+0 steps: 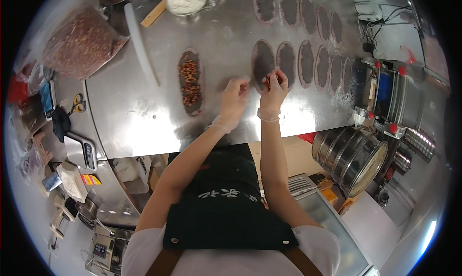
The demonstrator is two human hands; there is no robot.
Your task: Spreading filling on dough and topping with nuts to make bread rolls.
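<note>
My right hand (273, 89) is closed on reddish-brown nut pieces (267, 82), over the near end of an oval dough piece (263, 59) spread with dark filling. To its left, my left hand (234, 98) hovers with curled, slightly blurred fingers; anything inside them is hidden. Both hands appear to wear clear gloves. Further left lies another oval dough piece (195, 110), its dark filling topped with chopped nuts or dried fruit (190, 78). More filled ovals, such as this dough piece (286, 57), line up in two rows toward the right.
A bag of reddish-brown bits (79, 42), a white rolling pin (140, 45) and a bowl of white flour (186, 1) sit on the steel table (127, 100). Yellow-handled scissors (77, 104) and a scale (82, 151) are at left. A metal drum (349, 155) and a roller machine (390, 95) stand right.
</note>
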